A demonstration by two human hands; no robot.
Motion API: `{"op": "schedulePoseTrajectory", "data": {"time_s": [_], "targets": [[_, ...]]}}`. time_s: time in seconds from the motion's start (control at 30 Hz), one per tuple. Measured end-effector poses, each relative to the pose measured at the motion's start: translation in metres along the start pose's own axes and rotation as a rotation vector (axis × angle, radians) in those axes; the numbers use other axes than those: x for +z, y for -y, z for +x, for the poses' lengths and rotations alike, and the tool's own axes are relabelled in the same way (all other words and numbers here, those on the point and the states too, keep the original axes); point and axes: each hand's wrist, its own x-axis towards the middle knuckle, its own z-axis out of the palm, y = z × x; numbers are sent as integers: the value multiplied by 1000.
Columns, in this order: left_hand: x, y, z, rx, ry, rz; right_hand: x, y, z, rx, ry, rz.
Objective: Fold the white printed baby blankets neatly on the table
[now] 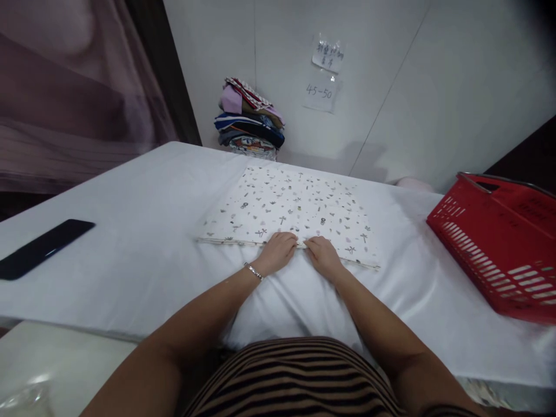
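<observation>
Pinching the near edge of the patterned cloth (299, 202) with both hands, head view: left hand (278, 252) and right hand (324, 256) side by side at mid-edge, fingers curled in, almost no gap in either grip, cloth edge between the fingers. Thumbs and undersides mostly hidden, so can't tell how many layers are caught. Cloth lies flat, folded, mid-table on the white table cover (130, 231); far edge blends into the white, hard to trace. Bracelet (253, 271) on left wrist. Striped top (295, 376) cut off at bottom, covers part of the near table edge. Red basket (499, 237) on the right, cut off by the frame, contents not readable. Black flat object (43, 246) on the left, cut off, maybe a phone. Fabric pile (249, 121) beyond the table, base hidden. Upper note (328, 56) on wall blurry; lower note (320, 92) reads 45-50. Clear plastic (28, 399) bottom left, cut off.
</observation>
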Motion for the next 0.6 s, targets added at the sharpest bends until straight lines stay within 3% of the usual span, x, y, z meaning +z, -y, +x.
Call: {"op": "schedulePoseTrajectory", "data": {"time_s": [0.3,0.6], "targets": [[-2,4,-6,-159,21,184,1,-3,-1,15,1,1],[-8,19,-12,-108,75,240,-3,2,-4,-2,85,-87]]}}
